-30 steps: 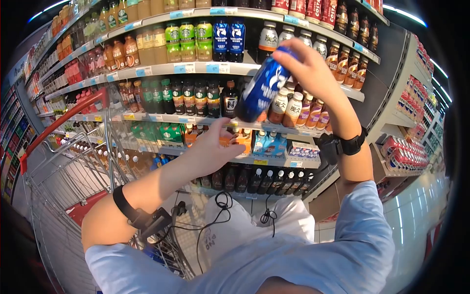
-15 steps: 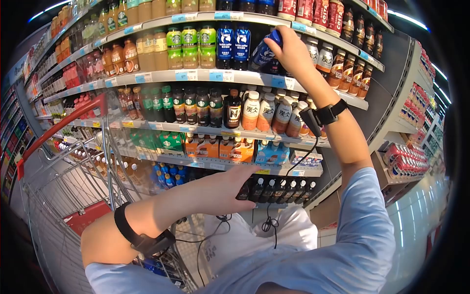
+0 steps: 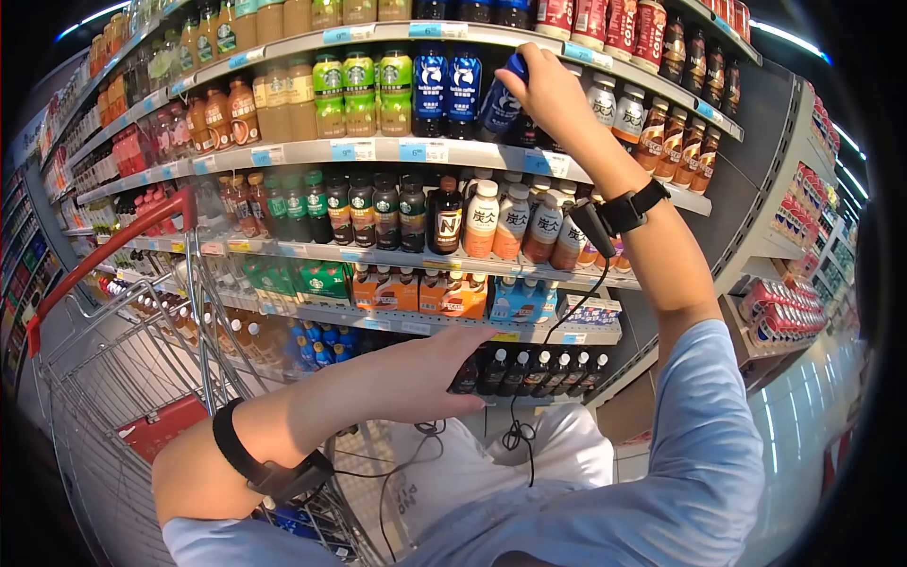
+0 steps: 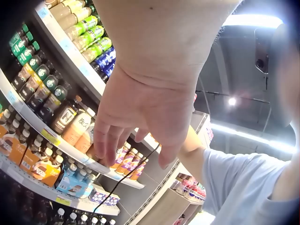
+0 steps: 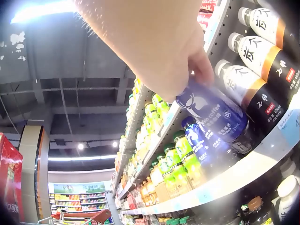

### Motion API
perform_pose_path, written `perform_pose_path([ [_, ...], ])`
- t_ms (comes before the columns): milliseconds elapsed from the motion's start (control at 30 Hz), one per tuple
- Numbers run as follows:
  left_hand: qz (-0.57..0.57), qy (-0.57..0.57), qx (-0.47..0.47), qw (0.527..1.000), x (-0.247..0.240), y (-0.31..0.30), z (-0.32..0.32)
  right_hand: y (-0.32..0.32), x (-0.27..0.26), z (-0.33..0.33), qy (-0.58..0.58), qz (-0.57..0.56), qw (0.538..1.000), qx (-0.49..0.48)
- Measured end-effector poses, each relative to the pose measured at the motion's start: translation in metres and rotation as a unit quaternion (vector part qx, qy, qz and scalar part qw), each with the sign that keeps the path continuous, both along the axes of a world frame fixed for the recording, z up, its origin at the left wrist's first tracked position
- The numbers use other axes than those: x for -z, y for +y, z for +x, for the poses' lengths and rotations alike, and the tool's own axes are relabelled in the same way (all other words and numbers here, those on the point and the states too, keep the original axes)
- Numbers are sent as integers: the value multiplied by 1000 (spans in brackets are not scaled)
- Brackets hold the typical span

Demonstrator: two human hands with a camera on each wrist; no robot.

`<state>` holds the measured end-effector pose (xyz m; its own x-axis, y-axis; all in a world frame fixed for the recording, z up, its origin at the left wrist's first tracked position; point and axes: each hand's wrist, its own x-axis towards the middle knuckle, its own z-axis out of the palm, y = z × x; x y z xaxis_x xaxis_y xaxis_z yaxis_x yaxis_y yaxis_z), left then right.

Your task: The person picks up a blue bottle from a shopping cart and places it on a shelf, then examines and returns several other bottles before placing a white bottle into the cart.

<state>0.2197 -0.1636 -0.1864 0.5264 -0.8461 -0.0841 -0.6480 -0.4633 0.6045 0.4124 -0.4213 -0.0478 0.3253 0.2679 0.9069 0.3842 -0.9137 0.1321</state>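
Observation:
My right hand (image 3: pixel 557 93) grips a blue coffee bottle (image 3: pixel 501 106) near its top, at a stocked shelf. The bottle leans, its base close over the shelf board; the right wrist view shows its blue label (image 5: pixel 213 112) plainly. Just left of it stand two more blue bottles (image 3: pixel 463 90), and white-and-black bottles (image 5: pixel 253 89) stand on its other side. Lower down, my left hand (image 3: pixel 425 371) hangs in front of the bottom shelves, holding nothing. In the left wrist view, the left hand's (image 4: pixel 145 110) fingers are loosely extended.
A metal shopping cart with a red handle (image 3: pixel 113 246) stands at the left. Price-tagged shelf edges (image 3: pixel 378 149) run across the front. Dark bottles with white caps (image 3: pixel 543 370) fill the bottom shelf. Black cables (image 3: pixel 515 435) hang in front of the body. Stacked red packs (image 3: pixel 789 302) stand at right.
My right hand has carried the blue bottle from in front of the shelves up and in, to the spot beside the other blue bottles. My left hand has dropped lower, away from the bottle.

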Motion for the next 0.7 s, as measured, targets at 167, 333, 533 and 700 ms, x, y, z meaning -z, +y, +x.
perform_pose_path([
  [167,15,-8,-3,1000,2,0,2,1,-6,1,7,-16,1000,7],
  [333,1,-8,3,1000,2,2,-1,3,-11,4,14,-25,1000,6],
  [533,7,-11,11,1000,2,3,1,9,-14,8,31,-54,998,22],
  [700,21,-12,13,1000,3,3,2,13,-16,10,45,-41,997,41],
])
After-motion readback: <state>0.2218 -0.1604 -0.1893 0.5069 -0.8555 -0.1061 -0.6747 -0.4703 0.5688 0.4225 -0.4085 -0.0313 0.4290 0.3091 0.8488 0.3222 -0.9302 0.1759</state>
